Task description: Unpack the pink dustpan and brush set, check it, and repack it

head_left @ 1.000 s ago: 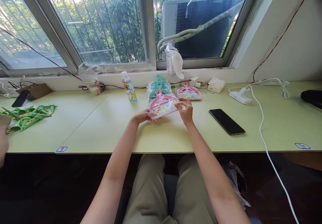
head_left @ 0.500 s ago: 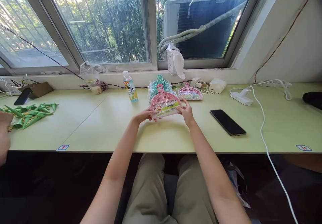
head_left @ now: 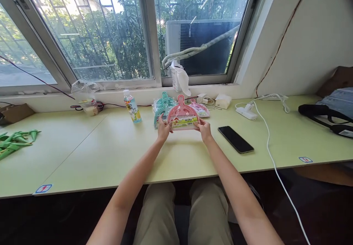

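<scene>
Between my two hands is a pink dustpan and brush set in clear wrap, with a green and yellow label across its front. My left hand grips its lower left corner, and my right hand grips the lower right one. It is tilted up, its handle end pointing toward the window. Just behind it to the left lie green dustpan sets in plastic wrap, partly hidden by it. Another pink dustpan set lies behind to the right, also partly covered.
A drink bottle stands left of the dustpans. To the right lie a black phone, a white power strip with its cable, and a black strap. Green cone-shaped pieces lie at far left. A tissue pack is by the window.
The view has turned to the right. The pink dustpan set in my hands now sits more level and squarely facing me. The other person's hand at far left has gone out of view.
</scene>
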The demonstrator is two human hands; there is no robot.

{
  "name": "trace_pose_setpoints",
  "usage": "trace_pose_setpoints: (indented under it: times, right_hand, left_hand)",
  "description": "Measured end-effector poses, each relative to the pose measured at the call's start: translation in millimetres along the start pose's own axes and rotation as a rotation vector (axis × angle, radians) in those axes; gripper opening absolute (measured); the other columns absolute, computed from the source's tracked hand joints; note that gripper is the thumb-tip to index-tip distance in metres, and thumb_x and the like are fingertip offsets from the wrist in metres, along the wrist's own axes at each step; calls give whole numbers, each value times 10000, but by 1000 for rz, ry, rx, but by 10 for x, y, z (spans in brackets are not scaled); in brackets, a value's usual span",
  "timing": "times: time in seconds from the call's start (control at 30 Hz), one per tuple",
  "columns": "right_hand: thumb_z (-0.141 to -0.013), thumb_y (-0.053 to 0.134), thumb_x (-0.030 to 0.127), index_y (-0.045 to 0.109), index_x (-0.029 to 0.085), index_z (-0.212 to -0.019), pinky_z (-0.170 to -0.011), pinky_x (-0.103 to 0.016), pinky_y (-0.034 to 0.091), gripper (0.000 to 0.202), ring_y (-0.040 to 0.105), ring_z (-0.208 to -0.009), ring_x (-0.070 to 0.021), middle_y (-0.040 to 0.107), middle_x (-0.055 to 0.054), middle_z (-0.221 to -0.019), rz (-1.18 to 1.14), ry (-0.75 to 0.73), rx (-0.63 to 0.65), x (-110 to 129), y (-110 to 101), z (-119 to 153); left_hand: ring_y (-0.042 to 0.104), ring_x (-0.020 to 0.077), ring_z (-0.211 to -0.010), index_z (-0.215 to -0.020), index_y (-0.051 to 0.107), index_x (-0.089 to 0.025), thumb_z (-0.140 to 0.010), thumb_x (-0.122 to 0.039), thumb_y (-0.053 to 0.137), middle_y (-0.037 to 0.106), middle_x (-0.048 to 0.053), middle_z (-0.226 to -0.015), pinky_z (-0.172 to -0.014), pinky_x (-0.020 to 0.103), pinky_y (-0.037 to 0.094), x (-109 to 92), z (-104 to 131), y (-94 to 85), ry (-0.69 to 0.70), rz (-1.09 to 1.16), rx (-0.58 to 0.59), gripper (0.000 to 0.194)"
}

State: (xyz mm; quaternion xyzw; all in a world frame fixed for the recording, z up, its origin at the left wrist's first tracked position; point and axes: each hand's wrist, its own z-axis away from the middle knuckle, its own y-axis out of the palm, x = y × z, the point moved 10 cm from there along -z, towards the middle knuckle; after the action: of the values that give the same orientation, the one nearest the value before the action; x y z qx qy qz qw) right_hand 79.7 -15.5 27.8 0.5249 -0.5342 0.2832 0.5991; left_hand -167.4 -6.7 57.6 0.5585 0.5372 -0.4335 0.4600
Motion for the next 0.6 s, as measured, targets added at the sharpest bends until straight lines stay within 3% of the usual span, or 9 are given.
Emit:
trace_pose_setpoints:
  times: [0.1,0.17,0.23,0.3,0.33,0.43,0.5,0.6]
  right_hand:
    - [-486,762,212,714,142,-927,-505,-249,546,449,641,-633,-143,719,-34,-806,17,-12,-92,133,-399,-276]
    - [-507,744,190,717,132,-927,-481,-240,549,425,639,-599,-134,718,-29,-785,40,-25,-158,219,-673,-490]
    - [-517,723,147,718,120,-952,-472,-234,554,435,633,-569,-124,714,-17,-746,95,-33,-218,278,-901,-701]
    - [-507,716,101,725,107,-945,-446,-230,547,438,619,-529,-122,699,-3,-674,183,-22,-271,286,-1059,-888]
    - [-504,714,88,730,105,-936,-438,-232,544,432,614,-517,-125,691,3,-643,221,-20,-281,277,-1095,-973]
    - [-530,720,113,739,118,-946,-454,-243,552,417,625,-526,-141,684,10,-602,343,-57,-261,239,-1053,-1189]
    - [-545,724,143,736,122,-972,-482,-254,560,428,639,-548,-154,687,11,-601,417,-70,-250,182,-984,-1302]
    - [-559,717,161,738,119,-964,-548,-279,569,407,662,-609,-178,697,-2,-623,487,-60,-252,85,-921,-1453]
  left_hand:
    - [648,198,-667,-1434,293,-242,-831,-354,637,666,34,-822,-675,293,476,-168,-105,334,170,-350,-102,703]
    - [645,263,-965,-1439,272,-234,-875,-354,581,663,101,-1025,-837,372,469,-245,-140,626,290,-488,-189,654]
    - [494,302,-1245,-1425,294,-188,-878,-316,577,518,182,-1326,-982,439,404,-302,-124,910,448,-616,-293,629]
    - [364,311,-1356,-1410,332,-154,-882,-313,564,374,202,-1460,-1061,466,340,-265,-105,1199,584,-739,-315,598]
    - [352,304,-1365,-1398,361,-153,-890,-287,542,360,192,-1474,-1076,465,328,-208,-109,1352,640,-804,-272,555]
    - [390,289,-1344,-1325,476,-172,-870,-214,524,411,144,-1462,-1095,451,327,94,-139,1816,764,-1007,49,459]
    - [393,292,-1345,-1336,474,-149,-858,-218,519,410,143,-1471,-1107,450,321,291,-190,1945,759,-1088,187,485]
    - [343,292,-1382,-1421,370,-93,-870,-266,486,369,166,-1498,-1136,450,284,445,-345,1961,691,-1138,228,589]
